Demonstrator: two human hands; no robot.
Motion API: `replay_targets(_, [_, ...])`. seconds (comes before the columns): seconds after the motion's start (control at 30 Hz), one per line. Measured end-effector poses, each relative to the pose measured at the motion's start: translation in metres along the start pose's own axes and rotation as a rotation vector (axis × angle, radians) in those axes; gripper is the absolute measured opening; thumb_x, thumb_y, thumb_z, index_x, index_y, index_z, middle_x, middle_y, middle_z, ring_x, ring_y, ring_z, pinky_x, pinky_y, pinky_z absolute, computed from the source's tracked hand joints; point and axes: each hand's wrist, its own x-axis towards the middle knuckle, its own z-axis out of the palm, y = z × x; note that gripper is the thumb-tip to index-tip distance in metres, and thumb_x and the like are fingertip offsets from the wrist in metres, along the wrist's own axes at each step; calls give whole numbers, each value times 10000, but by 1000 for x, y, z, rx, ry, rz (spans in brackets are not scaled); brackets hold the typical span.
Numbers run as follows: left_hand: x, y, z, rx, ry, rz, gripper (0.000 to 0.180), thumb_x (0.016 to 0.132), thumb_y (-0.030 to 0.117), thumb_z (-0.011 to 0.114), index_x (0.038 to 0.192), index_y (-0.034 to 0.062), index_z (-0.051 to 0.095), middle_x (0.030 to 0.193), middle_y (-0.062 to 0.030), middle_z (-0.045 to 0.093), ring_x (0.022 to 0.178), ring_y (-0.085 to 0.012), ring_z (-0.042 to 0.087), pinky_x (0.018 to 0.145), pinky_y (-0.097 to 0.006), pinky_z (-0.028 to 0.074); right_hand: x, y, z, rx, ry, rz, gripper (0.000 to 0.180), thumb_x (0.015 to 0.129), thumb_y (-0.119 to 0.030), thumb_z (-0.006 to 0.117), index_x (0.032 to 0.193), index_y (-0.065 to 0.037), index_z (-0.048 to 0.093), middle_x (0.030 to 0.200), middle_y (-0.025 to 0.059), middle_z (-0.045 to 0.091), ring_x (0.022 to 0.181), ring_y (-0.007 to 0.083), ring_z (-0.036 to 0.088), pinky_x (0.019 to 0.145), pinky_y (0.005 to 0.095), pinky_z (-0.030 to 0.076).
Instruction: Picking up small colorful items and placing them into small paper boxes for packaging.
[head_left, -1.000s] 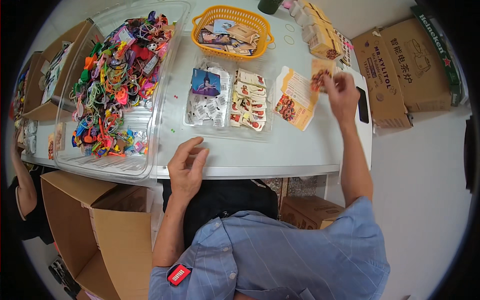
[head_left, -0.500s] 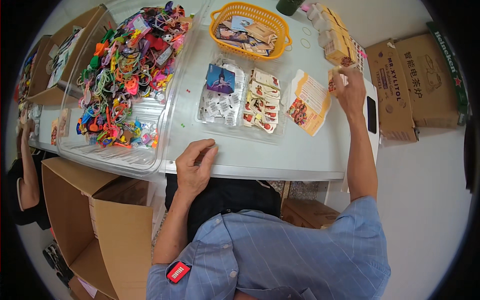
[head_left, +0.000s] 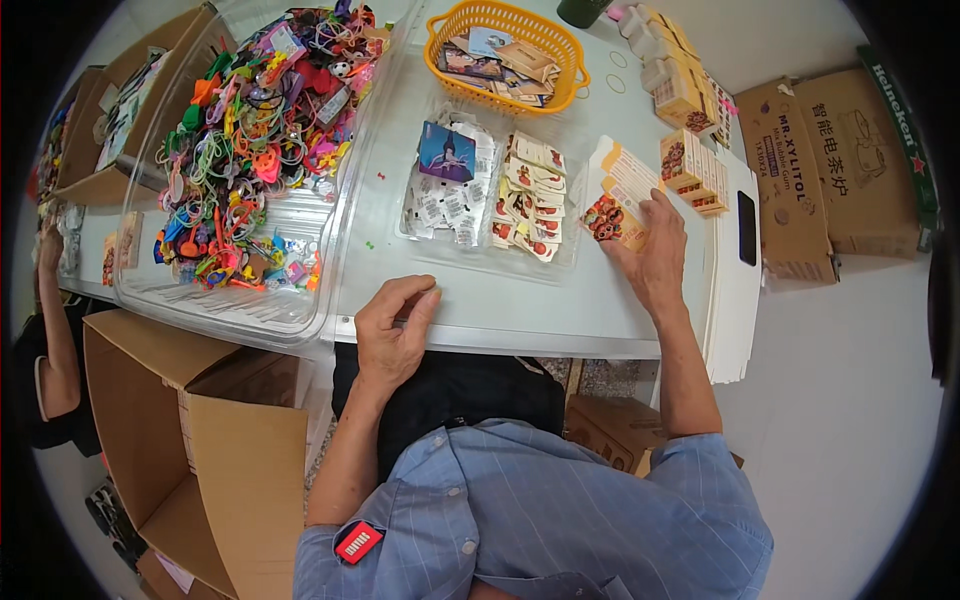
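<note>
Right hand laid on the worktop at the right, fingers loosely spread, thumb and fingertips pinching the lower edge of a printed card showing a dark round pattern on an orange and white ground. Card flat on the worktop, just beside the clear shallow tray of small picture packets. Left hand resting near the front edge of the worktop, fingers curled inward with the tips close to the thumb; whether anything small was held, impossible to tell. Large clear bin of bright plastic trinkets and loops at the left, its rim close to the left hand. Orange basket of cards beyond the tray, toward the far edge. Small stacked boxes with the same round pattern just past the right hand, beside the card. Open brown cartons below the worktop at the left, more cartons at the right. Another person's arm at the far left edge.
</note>
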Motion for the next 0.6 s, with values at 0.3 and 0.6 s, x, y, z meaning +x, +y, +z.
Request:
replay_targets(0.3, [-13,8,-2,-138,18,33,436,827,84,822,1215,-10,647,1069,-112,724,927,-175,699,789,-269,544,-22,9,-11,971,240,353,311,1006,-107,628,1259,5,484,1013,80,673,899,129,662,808,272,535])
replay_targets(0.6, [9,86,22,-680,-492,-71,1311,550,121,1007,1574,-27,202,1459,-181,516,1353,-248,495,1134,-411,378,-69,-149,-4,1703,-233,459,373,940,-48,668,1270,35,514,1231,113,600,1105,133,584,922,285,494])
